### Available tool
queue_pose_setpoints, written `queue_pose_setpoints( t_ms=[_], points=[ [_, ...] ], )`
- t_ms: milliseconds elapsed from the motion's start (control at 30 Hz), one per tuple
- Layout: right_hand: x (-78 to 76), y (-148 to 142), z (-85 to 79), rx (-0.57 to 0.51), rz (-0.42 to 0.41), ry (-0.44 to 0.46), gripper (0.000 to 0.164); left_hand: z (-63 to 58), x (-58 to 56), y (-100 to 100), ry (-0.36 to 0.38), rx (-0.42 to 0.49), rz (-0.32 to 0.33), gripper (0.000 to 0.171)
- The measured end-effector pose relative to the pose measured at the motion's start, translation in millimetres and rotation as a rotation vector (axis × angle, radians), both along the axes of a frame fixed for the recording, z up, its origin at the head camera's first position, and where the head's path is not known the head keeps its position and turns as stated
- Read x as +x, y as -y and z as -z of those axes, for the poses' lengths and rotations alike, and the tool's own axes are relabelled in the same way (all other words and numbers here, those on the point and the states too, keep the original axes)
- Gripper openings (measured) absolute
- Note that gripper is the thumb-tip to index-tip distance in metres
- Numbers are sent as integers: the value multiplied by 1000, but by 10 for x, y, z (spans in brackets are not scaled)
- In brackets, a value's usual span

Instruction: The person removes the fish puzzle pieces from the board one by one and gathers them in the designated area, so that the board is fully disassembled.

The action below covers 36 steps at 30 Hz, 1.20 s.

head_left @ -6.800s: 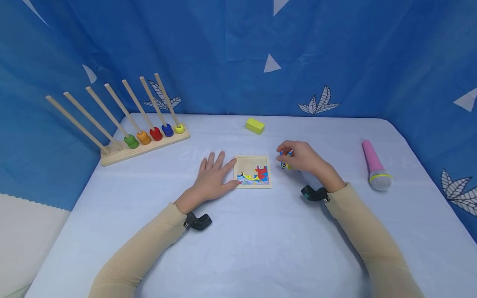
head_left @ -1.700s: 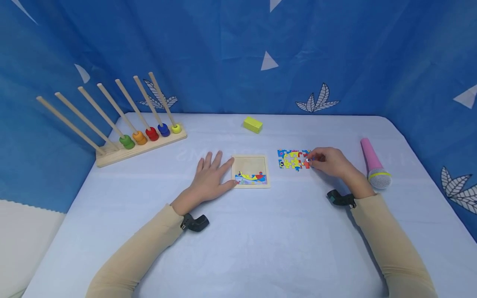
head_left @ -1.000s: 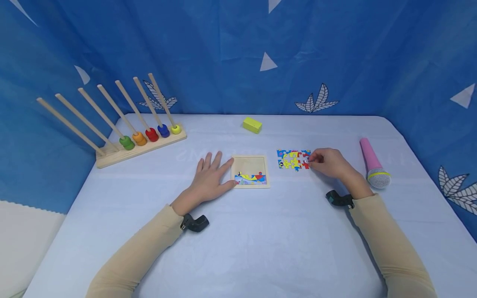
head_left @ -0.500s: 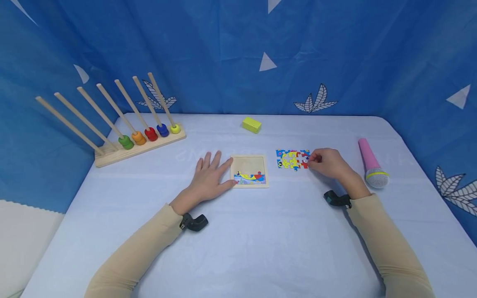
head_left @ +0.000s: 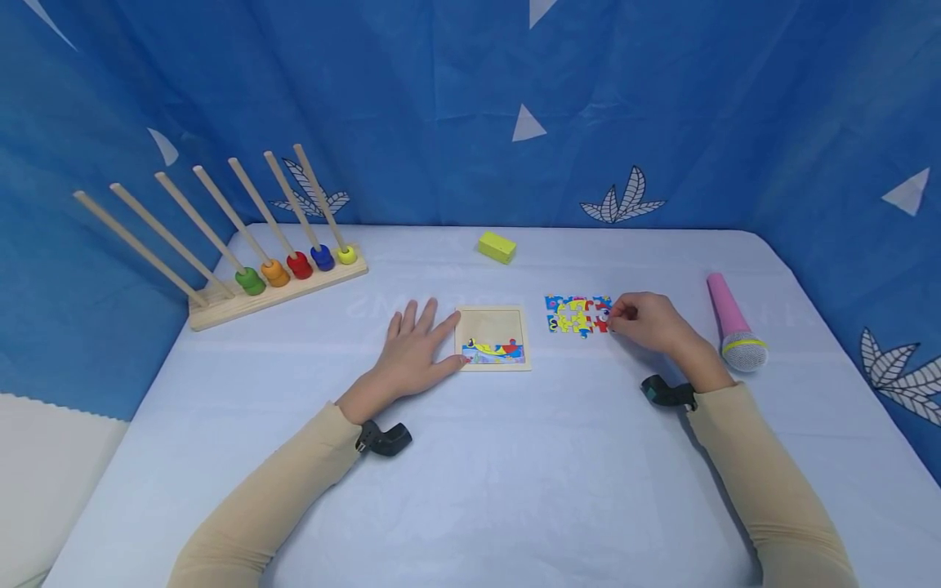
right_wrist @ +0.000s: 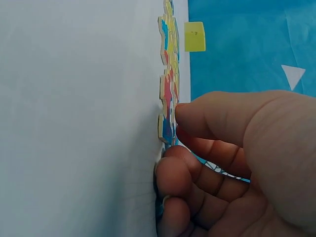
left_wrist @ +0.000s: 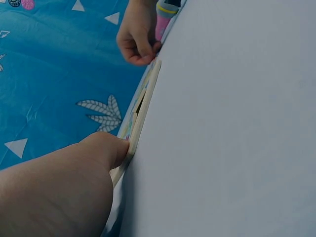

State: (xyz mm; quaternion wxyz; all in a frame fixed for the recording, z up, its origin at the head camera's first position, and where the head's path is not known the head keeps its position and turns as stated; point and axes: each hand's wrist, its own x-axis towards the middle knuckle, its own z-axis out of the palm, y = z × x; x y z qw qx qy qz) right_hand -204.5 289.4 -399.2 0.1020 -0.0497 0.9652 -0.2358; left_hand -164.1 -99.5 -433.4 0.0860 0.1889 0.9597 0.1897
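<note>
My left hand (head_left: 413, 357) lies with fingers spread on the table, index finger and thumb on the left edge of a square wooden puzzle tray (head_left: 528, 339). A strip of colourful jigsaw pieces (head_left: 495, 351) fills the tray's near part, and bare wood shows behind. To the right, several joined jigsaw pieces (head_left: 572, 314) with a yellow and red picture lie flat on the table. My right hand (head_left: 647, 320) is at their right end, fingers curled. In the right wrist view, thumb and fingers pinch a puzzle piece (right_wrist: 169, 121) at the end of the group; the fingers partly cover it.
A wooden bead rack (head_left: 287, 287) with upright pegs and coloured beads stands at the back left. A yellow-green block (head_left: 497, 247) lies behind the tray. The pink toy microphone (head_left: 728, 306) lies to the right, and a blue curtain (head_left: 441, 114) hangs behind the table.
Since the oldest frame, my right hand has shifted right to the end of the loose pieces, and a red piece has left the tray. Over the last second both hands are nearly still.
</note>
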Motion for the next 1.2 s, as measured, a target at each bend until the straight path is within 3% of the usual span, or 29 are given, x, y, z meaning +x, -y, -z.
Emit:
queue_pose_setpoints(
  t_ms=[233, 400, 600, 833, 1067, 1200],
  points=[
    [13, 12, -27, -16, -15, -23, 11, 6, -5, -8, -9, -8, 3, 78],
    [45, 159, -80, -40, -76, -53, 9, -6, -9, -15, -8, -10, 10, 79],
    [22, 561, -124, -61, -199, -54, 7, -7, -9, 1, 1, -21, 3, 79],
    [-7, 1178, -179, -88, -323, 14, 22, -15, 4, -2, 13, -20, -1, 79],
    [3, 1636, -171, -121, -515, 21, 27, -22, -3, 2, 4, -20, 2, 79],
    [27, 1777, -156, -120, -543, 36, 28, -15, -9, 14, -8, -16, 11, 77]
  ],
)
